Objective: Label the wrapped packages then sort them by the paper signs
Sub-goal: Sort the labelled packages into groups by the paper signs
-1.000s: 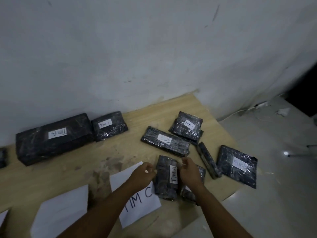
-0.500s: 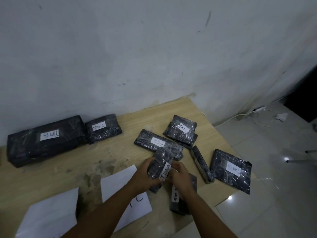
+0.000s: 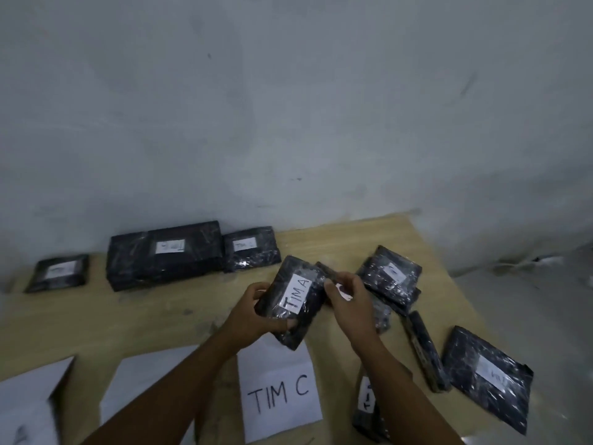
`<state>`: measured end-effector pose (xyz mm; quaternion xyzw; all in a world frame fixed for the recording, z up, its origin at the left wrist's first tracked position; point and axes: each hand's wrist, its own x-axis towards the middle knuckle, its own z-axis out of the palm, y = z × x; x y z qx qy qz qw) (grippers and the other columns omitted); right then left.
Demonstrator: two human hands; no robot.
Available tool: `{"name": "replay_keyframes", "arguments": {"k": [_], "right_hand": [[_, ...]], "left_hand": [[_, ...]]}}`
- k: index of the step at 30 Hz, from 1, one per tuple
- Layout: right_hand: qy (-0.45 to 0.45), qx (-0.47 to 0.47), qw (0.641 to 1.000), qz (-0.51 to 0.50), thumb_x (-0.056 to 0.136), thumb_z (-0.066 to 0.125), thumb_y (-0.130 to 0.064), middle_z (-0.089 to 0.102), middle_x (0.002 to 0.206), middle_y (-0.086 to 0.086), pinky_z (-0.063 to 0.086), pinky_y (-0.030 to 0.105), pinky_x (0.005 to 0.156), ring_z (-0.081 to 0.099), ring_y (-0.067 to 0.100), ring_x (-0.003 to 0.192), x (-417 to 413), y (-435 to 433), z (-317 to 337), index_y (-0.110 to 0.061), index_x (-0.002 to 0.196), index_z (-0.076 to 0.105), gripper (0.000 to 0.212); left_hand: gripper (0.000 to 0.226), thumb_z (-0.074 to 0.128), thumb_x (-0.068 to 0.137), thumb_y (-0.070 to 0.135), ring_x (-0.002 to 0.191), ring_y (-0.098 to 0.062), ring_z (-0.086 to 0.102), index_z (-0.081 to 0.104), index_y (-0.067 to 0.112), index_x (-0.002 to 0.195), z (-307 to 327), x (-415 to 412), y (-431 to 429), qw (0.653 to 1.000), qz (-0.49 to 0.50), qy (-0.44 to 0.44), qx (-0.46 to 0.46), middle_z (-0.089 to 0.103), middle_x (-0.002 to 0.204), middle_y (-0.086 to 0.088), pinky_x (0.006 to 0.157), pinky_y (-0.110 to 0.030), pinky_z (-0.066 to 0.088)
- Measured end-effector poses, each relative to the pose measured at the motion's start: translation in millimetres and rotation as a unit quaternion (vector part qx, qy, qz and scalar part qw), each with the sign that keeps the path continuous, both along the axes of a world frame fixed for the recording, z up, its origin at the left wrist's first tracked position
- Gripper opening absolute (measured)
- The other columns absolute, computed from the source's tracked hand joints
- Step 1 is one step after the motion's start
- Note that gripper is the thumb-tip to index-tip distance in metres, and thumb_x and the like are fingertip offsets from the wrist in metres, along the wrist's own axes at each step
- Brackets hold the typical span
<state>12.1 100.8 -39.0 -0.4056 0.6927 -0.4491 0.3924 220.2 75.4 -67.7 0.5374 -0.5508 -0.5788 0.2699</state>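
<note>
My left hand (image 3: 253,316) grips a black wrapped package (image 3: 296,298) with a white label reading TIM A, held above the table. My right hand (image 3: 351,311) has its thumb and curled fingers at that package's right edge. Below the held package lies a paper sign reading TIM C (image 3: 279,393). Two more paper sheets (image 3: 144,390) (image 3: 29,406) lie to its left, their writing not readable. A large labelled package (image 3: 163,255) and a small one marked TIM C (image 3: 250,252) sit by the wall.
On the wooden table (image 3: 160,316) lie several more black packages: a small one at far left (image 3: 57,273), a stack at right (image 3: 390,274), a narrow one (image 3: 423,354), a flat one (image 3: 487,374), and one under my right forearm (image 3: 365,403). The table edge and floor (image 3: 545,316) are at right.
Both hands lifted the TIM A package off the table and carried it up and left, over the TIM C sign. The view has swung left, showing more packages and sheets.
</note>
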Motion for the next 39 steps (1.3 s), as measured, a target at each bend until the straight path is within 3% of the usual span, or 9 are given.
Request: {"name": "replay_keyframes", "arguments": {"k": [4, 7, 10, 13, 18, 23, 26, 33, 39], "right_hand": [[-0.04, 0.044, 0.99, 0.131, 0.073, 0.078, -0.05, 0.055, 0.129, -0.006, 0.052, 0.037, 0.094, 0.057, 0.017, 0.116, 55, -17, 0, -0.029, 0.135, 0.049, 0.071], [-0.052, 0.031, 0.982, 0.177, 0.07, 0.083, -0.041, 0.072, 0.106, -0.006, 0.059, 0.04, 0.085, 0.07, 0.012, 0.094, 102, -23, -1, -0.032, 0.108, 0.067, 0.042], [-0.052, -0.001, 0.983, 0.174, 0.074, 0.082, -0.034, 0.071, 0.098, -0.011, 0.056, 0.022, 0.074, 0.068, 0.001, 0.084, 159, -29, 2, -0.032, 0.097, 0.066, 0.028], [-0.067, -0.007, 0.982, 0.179, 0.08, 0.077, -0.033, 0.068, 0.099, -0.014, 0.051, 0.015, 0.069, 0.065, 0.0, 0.087, 227, -32, 1, -0.028, 0.104, 0.063, 0.029], [-0.056, 0.001, 0.979, 0.197, 0.084, 0.072, -0.036, 0.068, 0.109, -0.004, 0.053, 0.03, 0.085, 0.064, 0.008, 0.098, 322, -39, -12, -0.022, 0.119, 0.061, 0.039], [-0.038, 0.045, 0.967, 0.25, 0.09, 0.066, -0.03, 0.062, 0.116, -0.004, 0.047, 0.02, 0.079, 0.058, 0.009, 0.101, 389, -46, -26, -0.021, 0.121, 0.06, 0.033], [-0.016, 0.067, 0.957, 0.282, 0.093, 0.062, -0.028, 0.062, 0.114, -0.005, 0.046, 0.021, 0.083, 0.058, 0.009, 0.101, 422, -56, -34, -0.023, 0.119, 0.06, 0.027], [0.019, 0.093, 0.943, 0.32, 0.096, 0.057, -0.014, 0.062, 0.103, -0.011, 0.041, 0.005, 0.061, 0.058, 0.002, 0.089, 481, -104, -43, -0.027, 0.117, 0.054, 0.025], [0.048, 0.113, 0.949, 0.289, 0.09, 0.065, -0.015, 0.061, 0.119, 0.002, 0.041, 0.022, 0.084, 0.055, 0.012, 0.1, 529, -155, -62, -0.011, 0.128, 0.046, 0.043]], "left_hand": [[0.088, 0.092, 0.057, 0.027, 0.109, -0.006, 0.056, 0.044, 0.027, 0.131, 18, 73, -1, 0.999, -0.025, -0.018, 0.012, 0.053, 0.126, 0.01, 0.08, -0.021, 0.055], [0.085, 0.093, 0.057, 0.02, 0.103, 0.001, 0.056, 0.047, 0.024, 0.129, 25, 123, 4, 0.999, 0.031, -0.011, 0.007, 0.053, 0.121, 0.015, 0.071, -0.012, 0.053], [0.084, 0.094, 0.05, 0.037, 0.105, -0.005, 0.058, 0.051, 0.021, 0.121, 24, 178, 10, 0.99, 0.14, -0.021, 0.0, 0.058, 0.119, 0.008, 0.076, -0.018, 0.053], [0.084, 0.09, 0.047, 0.053, 0.1, -0.012, 0.06, 0.05, 0.018, 0.113, 21, 235, 19, 0.97, 0.24, -0.036, -0.005, 0.059, 0.111, 0.001, 0.081, -0.028, 0.054], [0.049, 0.082, 0.072, 0.039, 0.091, -0.013, 0.066, 0.056, 0.012, 0.103, 16, 311, 27, 0.952, 0.306, -0.035, 0.0, 0.065, 0.099, -0.001, 0.074, -0.029, 0.057], [0.045, 0.078, 0.079, 0.03, 0.094, -0.01, 0.061, 0.052, 0.013, 0.112, 2, 374, 26, 0.93, 0.368, -0.024, -0.008, 0.06, 0.106, 0.003, 0.062, -0.013, 0.049], [0.039, 0.076, 0.082, 0.025, 0.1, -0.016, 0.061, 0.054, 0.011, 0.111, -9, 408, 18, 0.919, 0.392, -0.033, -0.016, 0.061, 0.104, 0.003, 0.074, -0.018, 0.049], [0.028, 0.066, 0.09, 0.014, 0.106, -0.017, 0.059, 0.057, 0.016, 0.116, -21, 462, -26, 0.928, 0.367, -0.057, -0.016, 0.062, 0.111, 0.001, 0.084, -0.022, 0.042], [0.051, 0.065, 0.089, 0.033, 0.115, -0.018, 0.048, 0.046, 0.036, 0.136, -45, 503, -70, 0.934, 0.344, -0.094, 0.011, 0.045, 0.12, -0.001, 0.104, -0.031, 0.038]]}}
